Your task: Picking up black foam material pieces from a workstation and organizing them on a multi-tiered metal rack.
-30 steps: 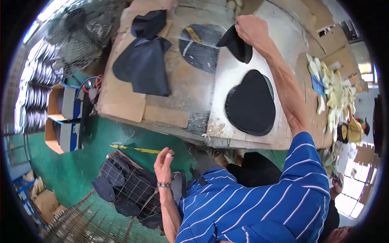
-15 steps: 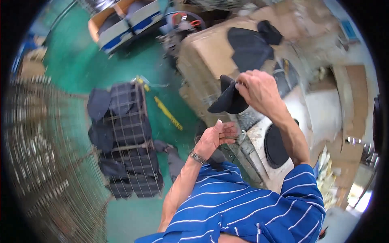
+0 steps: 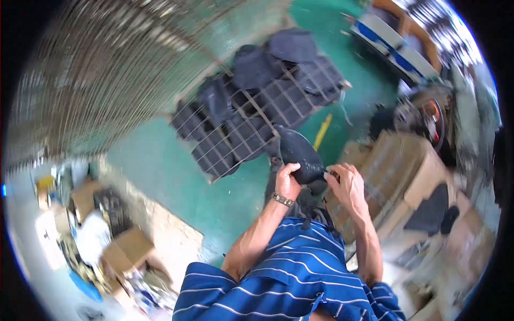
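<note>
Between my two hands, in front of my body, is a black cap-like piece point(image 3: 300, 155) with a rounded, curved outline. My left hand point(image 3: 289, 183) is closed on its near left edge, thumb on top. My right hand point(image 3: 347, 184) pinches its right edge between fingertips. Just beyond it stands a wire rack point(image 3: 276, 128) with several similar dark pieces point(image 3: 256, 67) on its grid. Blur and the angle keep me from telling the exact kind of the held piece.
A large cardboard box point(image 3: 399, 166) stands at the right, with a flat black piece point(image 3: 428, 211) on it. Yellow tape point(image 3: 323, 132) marks the green floor. A blue and white bin point(image 3: 396, 45) is at the far right. Open cartons point(image 3: 128, 249) sit at the lower left.
My view has turned left, from the worktable toward the rack. The black piece has come from the table side to in front of me, and my left hand, open before, now grips it too.
</note>
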Demonstrator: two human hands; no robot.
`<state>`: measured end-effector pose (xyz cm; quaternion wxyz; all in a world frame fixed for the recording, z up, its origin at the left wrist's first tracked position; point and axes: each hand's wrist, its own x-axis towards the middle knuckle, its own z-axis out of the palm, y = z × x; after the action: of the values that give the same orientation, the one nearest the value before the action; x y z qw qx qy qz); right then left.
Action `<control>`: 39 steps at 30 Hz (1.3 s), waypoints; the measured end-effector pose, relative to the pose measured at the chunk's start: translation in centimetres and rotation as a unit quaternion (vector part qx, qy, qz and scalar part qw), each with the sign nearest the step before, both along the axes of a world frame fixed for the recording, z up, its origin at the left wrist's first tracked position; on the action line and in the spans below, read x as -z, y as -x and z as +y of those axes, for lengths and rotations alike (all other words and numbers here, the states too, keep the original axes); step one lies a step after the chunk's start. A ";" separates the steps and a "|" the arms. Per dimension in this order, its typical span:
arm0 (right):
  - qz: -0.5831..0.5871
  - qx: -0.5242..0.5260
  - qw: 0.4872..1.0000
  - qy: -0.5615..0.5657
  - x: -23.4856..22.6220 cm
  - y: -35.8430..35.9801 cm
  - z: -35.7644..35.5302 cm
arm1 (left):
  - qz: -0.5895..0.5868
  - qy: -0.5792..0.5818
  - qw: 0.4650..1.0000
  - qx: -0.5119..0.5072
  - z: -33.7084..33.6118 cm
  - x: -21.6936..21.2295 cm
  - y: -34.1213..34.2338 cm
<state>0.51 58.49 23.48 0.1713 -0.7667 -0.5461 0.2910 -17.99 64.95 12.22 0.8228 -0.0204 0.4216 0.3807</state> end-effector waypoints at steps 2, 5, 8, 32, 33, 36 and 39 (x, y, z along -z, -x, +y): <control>0.090 0.052 0.994 0.040 3.1 2.5 1.9 | -0.009 0.014 0.999 -0.051 1.6 -0.8 2.6; 0.173 0.016 0.982 0.069 7.1 5.9 4.4 | 0.057 0.013 0.983 -0.176 2.2 1.5 7.5; 0.221 0.023 0.970 0.102 11.0 8.1 6.1 | 0.095 0.009 0.957 -0.272 4.6 2.4 10.7; 0.044 -0.116 0.974 0.188 27.9 9.4 13.7 | 0.177 -0.132 0.816 -0.534 38.4 29.2 48.3; 0.036 -0.116 0.976 0.182 28.3 9.4 13.8 | 0.183 -0.133 0.804 -0.550 39.0 30.5 48.2; 0.053 -0.107 0.960 0.251 31.0 10.9 13.8 | 0.285 -0.043 0.765 -0.576 38.0 37.9 54.6; 0.022 -0.105 0.959 0.262 33.3 9.4 13.0 | 0.429 0.165 0.766 -0.450 41.5 45.3 50.8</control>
<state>-8.92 71.44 -9.81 -0.0548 -0.7165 -0.5242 0.4570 -68.84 106.45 -33.11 0.2744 -0.1780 0.7290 0.6013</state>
